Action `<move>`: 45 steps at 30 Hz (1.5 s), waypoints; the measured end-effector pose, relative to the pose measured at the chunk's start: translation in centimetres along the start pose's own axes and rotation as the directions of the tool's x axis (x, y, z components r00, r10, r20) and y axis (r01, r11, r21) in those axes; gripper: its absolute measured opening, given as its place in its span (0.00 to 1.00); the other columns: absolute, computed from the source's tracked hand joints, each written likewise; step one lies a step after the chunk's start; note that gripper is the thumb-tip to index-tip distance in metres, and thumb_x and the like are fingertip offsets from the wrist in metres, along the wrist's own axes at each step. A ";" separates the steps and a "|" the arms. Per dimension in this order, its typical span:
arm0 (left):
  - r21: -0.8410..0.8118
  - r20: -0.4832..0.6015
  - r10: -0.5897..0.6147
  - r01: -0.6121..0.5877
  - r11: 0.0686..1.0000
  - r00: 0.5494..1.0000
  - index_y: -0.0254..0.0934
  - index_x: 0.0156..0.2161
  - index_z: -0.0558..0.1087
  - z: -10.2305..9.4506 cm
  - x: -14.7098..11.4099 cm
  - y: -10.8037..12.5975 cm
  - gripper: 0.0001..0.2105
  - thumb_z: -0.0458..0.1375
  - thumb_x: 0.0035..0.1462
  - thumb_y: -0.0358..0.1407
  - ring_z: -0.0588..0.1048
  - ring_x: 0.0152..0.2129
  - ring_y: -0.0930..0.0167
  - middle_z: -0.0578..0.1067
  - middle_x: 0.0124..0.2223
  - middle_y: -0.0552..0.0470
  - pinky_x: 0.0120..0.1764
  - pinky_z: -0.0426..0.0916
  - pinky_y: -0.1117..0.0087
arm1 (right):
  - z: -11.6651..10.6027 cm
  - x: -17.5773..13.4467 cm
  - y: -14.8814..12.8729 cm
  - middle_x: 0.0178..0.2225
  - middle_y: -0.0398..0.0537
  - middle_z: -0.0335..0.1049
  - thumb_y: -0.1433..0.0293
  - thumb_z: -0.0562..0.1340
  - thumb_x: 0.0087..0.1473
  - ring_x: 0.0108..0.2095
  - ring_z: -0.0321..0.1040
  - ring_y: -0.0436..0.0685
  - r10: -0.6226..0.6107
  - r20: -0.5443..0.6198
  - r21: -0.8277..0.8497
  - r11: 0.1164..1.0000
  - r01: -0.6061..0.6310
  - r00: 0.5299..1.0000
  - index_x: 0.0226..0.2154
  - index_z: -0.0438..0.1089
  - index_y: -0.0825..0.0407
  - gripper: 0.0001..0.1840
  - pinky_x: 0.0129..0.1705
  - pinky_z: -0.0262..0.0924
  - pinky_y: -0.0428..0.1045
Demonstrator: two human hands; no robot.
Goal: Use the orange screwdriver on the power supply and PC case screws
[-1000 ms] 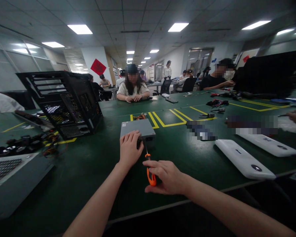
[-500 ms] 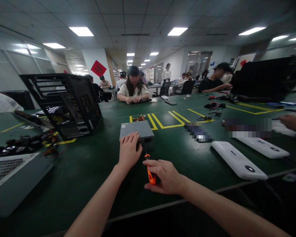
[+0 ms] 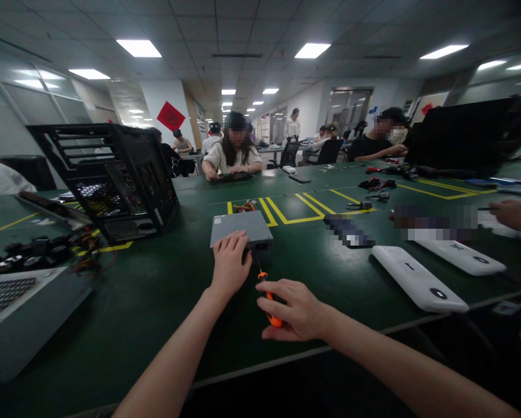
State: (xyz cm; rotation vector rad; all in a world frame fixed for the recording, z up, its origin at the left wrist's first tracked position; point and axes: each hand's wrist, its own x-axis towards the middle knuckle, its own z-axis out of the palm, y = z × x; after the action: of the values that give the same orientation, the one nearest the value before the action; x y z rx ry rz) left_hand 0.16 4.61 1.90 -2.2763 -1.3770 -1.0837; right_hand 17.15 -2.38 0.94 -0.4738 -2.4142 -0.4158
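Note:
A grey metal box that looks like a computer power supply (image 3: 243,227) sits on the green table, with a socket on its near side and coloured wires behind. My left hand (image 3: 231,259) holds it at the near left, fingers curved over the top edge. My right hand (image 3: 293,307) is around the orange-and-black handle of a screwdriver (image 3: 272,313), its fingers rather loose. The shaft points away from me toward the box's near face. Where the tip meets the box is too dark to make out.
A black computer case (image 3: 112,180) stands at the left, near another grey box (image 3: 34,319) with a mesh panel. White oblong devices (image 3: 417,278) and a blurred phone-like item (image 3: 350,230) lie right. A co-worker (image 3: 233,148) sits opposite; another person's hand (image 3: 515,215) shows far right.
My right hand has shifted slightly right, its fingers spread a little more on the handle, and the screwdriver tilts more. My left hand stays on the power supply.

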 end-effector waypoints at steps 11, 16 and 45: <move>-0.024 0.011 0.002 -0.002 1.000 1.000 0.40 0.41 0.65 0.4 0.4 0.2 0.11 0.50 0.51 0.30 0.63 0.46 0.67 0.68 0.48 0.50 0.46 0.53 0.62 | -1.2 -1.0 0.3 0.44 0.58 0.63 0.62 0.55 0.49 0.34 0.65 0.54 -0.028 0.106 -0.082 0.996 0.036 0.994 0.41 0.60 0.53 0.17 0.34 0.59 0.50; -0.020 0.008 -0.009 0.009 1.000 1.000 0.40 0.41 0.65 0.5 0.3 0.1 0.11 0.50 0.51 0.32 0.63 0.46 0.66 0.68 0.48 0.50 0.46 0.53 0.62 | -0.6 -1.3 0.1 0.41 0.58 0.65 0.63 0.56 0.48 0.38 0.65 0.55 0.141 -0.097 0.014 0.990 -0.140 0.985 0.39 0.56 0.55 0.17 0.35 0.61 0.49; -0.007 0.000 0.002 -0.002 1.000 1.000 0.39 0.44 0.64 -0.2 -0.1 0.6 0.14 0.49 0.50 0.30 0.62 0.48 0.66 0.67 0.49 0.47 0.48 0.53 0.61 | 0.5 1.0 -3.5 0.29 0.45 0.62 0.63 0.52 0.52 0.22 0.58 0.45 0.874 0.466 0.780 -0.333 -0.530 0.137 0.36 0.55 0.54 0.12 0.11 0.44 0.37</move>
State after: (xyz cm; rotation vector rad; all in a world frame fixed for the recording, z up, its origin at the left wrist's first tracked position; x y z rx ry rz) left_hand 0.59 4.13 2.07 -2.2822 -1.3731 -1.0900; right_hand 14.61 -5.06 0.60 -1.1801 -1.0070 1.3292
